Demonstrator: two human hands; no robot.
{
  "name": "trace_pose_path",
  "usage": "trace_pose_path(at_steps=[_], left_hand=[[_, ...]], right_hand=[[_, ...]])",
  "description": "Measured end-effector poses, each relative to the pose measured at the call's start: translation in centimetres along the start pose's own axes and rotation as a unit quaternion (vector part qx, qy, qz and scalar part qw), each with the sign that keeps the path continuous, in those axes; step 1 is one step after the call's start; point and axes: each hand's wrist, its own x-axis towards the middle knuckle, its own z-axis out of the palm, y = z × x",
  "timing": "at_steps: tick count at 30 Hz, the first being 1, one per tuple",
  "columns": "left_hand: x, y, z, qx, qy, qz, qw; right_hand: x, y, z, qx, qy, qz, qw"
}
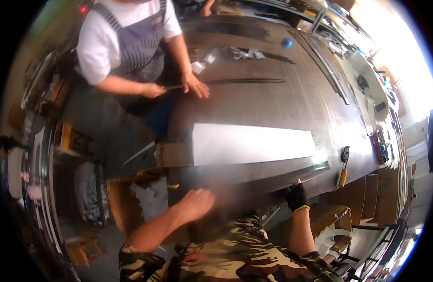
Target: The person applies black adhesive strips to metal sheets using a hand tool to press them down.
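Note:
A long dark flat strip [273, 182] with a shiny face lies along the near edge of the table. My right hand [296, 196], in a black glove with a yellow cuff and a bare thumb, grips its near edge toward the right end. Near the strip's left end is my bare left hand [197, 202], its fingers curled closed; a blur over that area hides what they hold, if anything. Just beyond the strip lies a long white sheet [254, 144]. A yellow-handled tool [343, 171] rests right of my right hand.
Across the dark table [244, 105], a person in a striped apron [141, 47] handles thin dark strips [249, 81]. White scraps [247, 53] and a blue ball-like object [286, 43] lie farther back. Cardboard boxes [120, 202] stand at the near left; shelving [320, 19] lines the back.

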Motion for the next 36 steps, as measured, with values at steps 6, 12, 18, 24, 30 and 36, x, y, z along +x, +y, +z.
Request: trace_pose_path(at_steps=[6,12,18,24,30,36], left_hand=[[2.7,-3.5,-9.2,0.026,0.151,-0.018,0.988],[10.0,-18.3,-15.6,0.164,0.295,-0.051,0.940],[15.8,-25.5,-14.5,0.224,0.255,-0.065,0.939],[16.2,-30.1,-8.2,0.229,0.232,-0.136,0.936],[10.4,-23.7,-5.7,0.090,0.486,-0.290,0.820],[-2.2,-19.3,4.6,-0.402,0.447,-0.523,0.604]], right_hand=[[13.6,2.0,-1.7,0.155,0.065,0.094,0.981],[36.5,-3.1,-9.0,-0.085,0.243,-0.131,0.957],[35.7,2.1,1.9,0.746,0.100,0.285,0.594],[18.7,6.4,-6.5,0.104,0.239,0.264,0.929],[13.7,-4.1,-7.2,0.097,0.105,0.094,0.985],[16.3,-23.4,-5.5,0.215,0.023,-0.119,0.969]])
